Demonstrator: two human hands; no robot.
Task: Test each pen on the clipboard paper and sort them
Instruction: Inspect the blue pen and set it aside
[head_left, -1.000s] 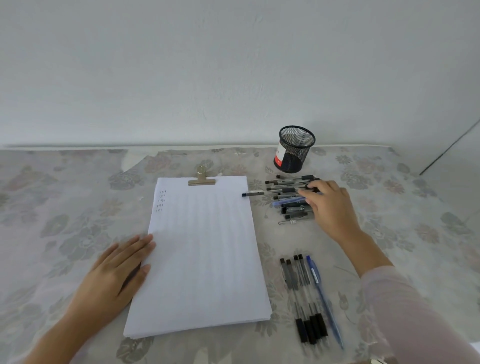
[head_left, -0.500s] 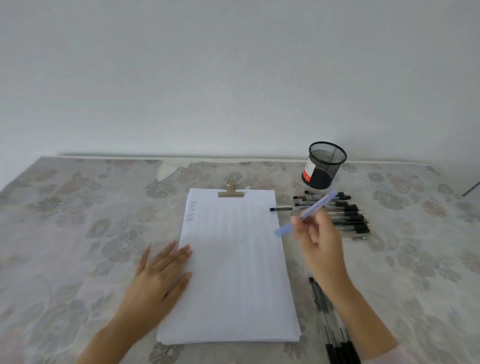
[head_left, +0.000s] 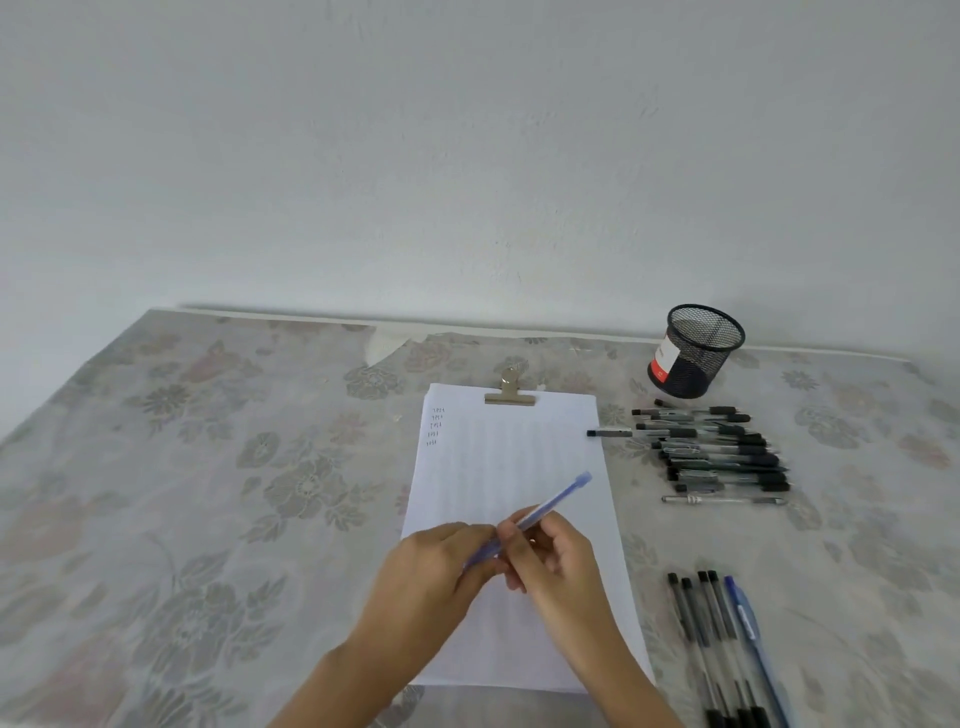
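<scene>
Blue and slim, the pen (head_left: 550, 504) is held over the lower half of the paper (head_left: 511, 462), tilted with its far end toward 1 o'clock. The right hand (head_left: 558, 564) grips the barrel in curled fingers. The left hand (head_left: 439, 564), coming in from 9 o'clock, pinches the near end.

The step in hand looks like readying this pen for its test. Whether a cap is being pulled off I cannot tell.

The next move calls for the left hand to let go and steady the sheet. The right would then bring the tip down under the marks (head_left: 435, 426) at the sheet's 11 o'clock corner, beside the clip (head_left: 509, 397) at 12.

Around the paper on the bench (head_left: 208, 467):
- an untested pile (head_left: 717, 452) lies at 2 o'clock;
- a sorted row (head_left: 722, 639) lies at 4 o'clock;
- a mesh cup (head_left: 693, 351) stands at 1 o'clock, with no pens showing in it.
</scene>
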